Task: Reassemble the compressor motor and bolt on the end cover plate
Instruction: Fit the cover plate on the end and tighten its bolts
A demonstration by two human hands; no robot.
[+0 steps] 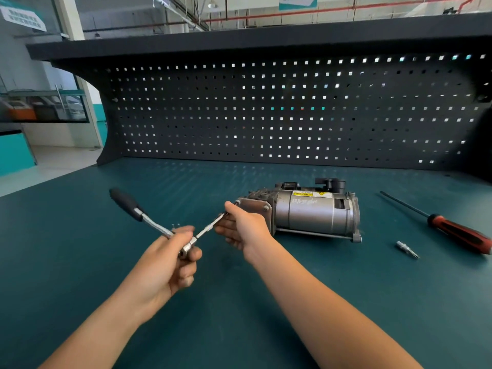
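The grey compressor motor (314, 217) lies on its side on the green bench, its end cover plate (254, 209) facing left with bolt heads at its corners. My left hand (173, 259) grips the head of a ratchet wrench (149, 219), whose black handle points up and to the left. A thin extension bar (209, 229) runs from the ratchet head toward the plate. My right hand (241, 227) pinches the far end of that bar, right at the plate's lower left part. The bar's tip is hidden behind my fingers.
A long screwdriver (452, 230) with a red and black handle lies at the right of the green bench top (292, 288). A small loose bit socket (406, 249) lies in front of it. A dark pegboard (266, 110) closes the back of the bench.
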